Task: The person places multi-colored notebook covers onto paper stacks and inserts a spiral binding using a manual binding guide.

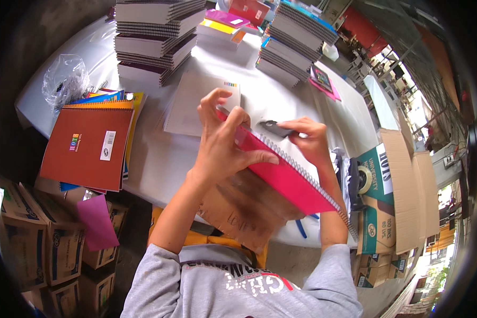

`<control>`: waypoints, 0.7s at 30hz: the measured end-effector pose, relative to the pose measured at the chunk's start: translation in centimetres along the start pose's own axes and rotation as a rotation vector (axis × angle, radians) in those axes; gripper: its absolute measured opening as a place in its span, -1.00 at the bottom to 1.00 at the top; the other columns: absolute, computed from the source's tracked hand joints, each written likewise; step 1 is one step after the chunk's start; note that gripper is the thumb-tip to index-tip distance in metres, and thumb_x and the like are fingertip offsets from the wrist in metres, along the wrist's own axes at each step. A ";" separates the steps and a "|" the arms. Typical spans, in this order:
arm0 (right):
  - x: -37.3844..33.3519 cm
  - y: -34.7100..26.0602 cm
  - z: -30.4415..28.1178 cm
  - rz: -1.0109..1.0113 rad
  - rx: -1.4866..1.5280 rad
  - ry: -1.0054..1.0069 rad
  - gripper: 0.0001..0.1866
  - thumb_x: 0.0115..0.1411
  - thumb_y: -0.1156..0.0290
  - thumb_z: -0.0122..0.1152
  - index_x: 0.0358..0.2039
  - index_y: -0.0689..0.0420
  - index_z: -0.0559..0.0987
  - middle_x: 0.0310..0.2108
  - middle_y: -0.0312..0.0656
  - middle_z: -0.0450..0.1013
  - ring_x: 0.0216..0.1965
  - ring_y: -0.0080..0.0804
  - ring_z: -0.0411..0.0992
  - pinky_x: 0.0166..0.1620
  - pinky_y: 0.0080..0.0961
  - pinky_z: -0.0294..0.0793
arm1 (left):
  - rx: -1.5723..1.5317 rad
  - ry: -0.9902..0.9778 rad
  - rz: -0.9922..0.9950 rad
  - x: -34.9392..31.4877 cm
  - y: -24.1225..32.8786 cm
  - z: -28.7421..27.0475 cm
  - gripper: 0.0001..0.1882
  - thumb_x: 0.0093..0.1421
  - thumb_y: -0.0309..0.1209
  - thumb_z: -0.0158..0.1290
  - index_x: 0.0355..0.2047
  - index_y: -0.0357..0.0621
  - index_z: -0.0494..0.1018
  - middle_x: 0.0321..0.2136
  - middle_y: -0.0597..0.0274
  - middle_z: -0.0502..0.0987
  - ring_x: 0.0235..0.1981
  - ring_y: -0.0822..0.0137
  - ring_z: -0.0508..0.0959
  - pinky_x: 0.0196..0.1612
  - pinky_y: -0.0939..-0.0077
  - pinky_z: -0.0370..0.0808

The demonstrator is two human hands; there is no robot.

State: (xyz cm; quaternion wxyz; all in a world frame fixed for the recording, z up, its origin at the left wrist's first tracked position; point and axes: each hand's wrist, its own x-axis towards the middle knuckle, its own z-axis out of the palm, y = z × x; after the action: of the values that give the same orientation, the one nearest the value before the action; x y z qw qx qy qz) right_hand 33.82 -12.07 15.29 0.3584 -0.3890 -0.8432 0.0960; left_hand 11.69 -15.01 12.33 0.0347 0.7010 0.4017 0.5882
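My left hand (pixel 220 140) is closed on a pink-covered spiral notebook (pixel 297 185), which stands tilted on edge with its wire coil along the upper right side. The thumb presses on the pink cover and the fingers curl over the top end. On the coil's far side, my right hand (pixel 308 139) pinches a small dark hand tool (pixel 274 128), whose exact kind I cannot make out. Its tip points left, near the coil's upper end. Behind the notebook, a white-paged pad (pixel 188 108) lies flat on the white table (pixel 153 159).
At the left lie stacked notebooks with a brown cover (pixel 90 146) on top, beside a clear plastic bag (pixel 63 79). Tall stacks of spiral notebooks (pixel 153 45) stand at the back. An open carton (pixel 379 196) and a tape roll (pixel 364 179) are at the right; cartons (pixel 63 249) stand lower left.
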 end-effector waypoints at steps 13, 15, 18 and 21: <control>4.2 -1.3 2.2 -0.072 0.084 -0.085 -0.62 -0.20 0.72 0.21 -0.32 0.07 0.65 -0.41 -0.22 0.57 -0.38 -0.42 0.49 -0.25 -0.54 0.47 | -0.325 0.014 -0.124 0.3 -3.0 0.3 -0.16 -0.52 -0.08 0.45 -0.29 -0.11 0.20 -0.16 0.14 0.22 0.01 0.19 0.20 0.01 0.29 0.25; 3.6 -1.2 1.9 -0.033 0.477 0.067 -0.62 -0.20 0.75 0.16 -0.33 0.11 0.65 -0.41 -0.20 0.57 -0.36 -0.44 0.49 -0.26 -0.55 0.46 | -0.399 0.049 -0.134 0.3 -2.8 0.8 -0.13 -0.51 -0.10 0.46 -0.26 -0.11 0.17 -0.16 0.15 0.21 -0.02 0.24 0.21 0.01 0.33 0.25; 5.1 -4.9 2.4 -0.380 0.382 -0.103 -0.63 -0.17 0.76 0.15 -0.31 0.14 0.64 -0.41 -0.14 0.56 -0.38 -0.49 0.49 -0.32 -0.56 0.45 | -0.427 -0.022 -0.293 -0.3 -4.0 0.5 -0.03 -0.51 -0.14 0.49 -0.17 -0.12 0.07 -0.20 0.21 0.19 -0.11 0.37 0.22 0.00 0.47 0.23; 5.1 -1.5 2.9 0.003 0.328 -0.035 -0.60 -0.20 0.77 0.15 -0.29 0.13 0.64 -0.44 -0.17 0.55 -0.43 -0.44 0.47 -0.35 -0.57 0.45 | -0.460 -0.129 -0.334 0.1 -3.3 0.3 0.05 -0.59 -0.07 0.49 -0.21 -0.18 0.01 -0.21 0.11 0.14 -0.12 0.24 0.23 0.02 0.42 0.24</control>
State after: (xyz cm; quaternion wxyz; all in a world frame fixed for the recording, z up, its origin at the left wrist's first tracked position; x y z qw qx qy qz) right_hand 28.74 -9.11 16.55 0.4022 -0.3248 -0.8218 0.2395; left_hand 10.22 -12.56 10.56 0.3148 0.6349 0.3644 0.6042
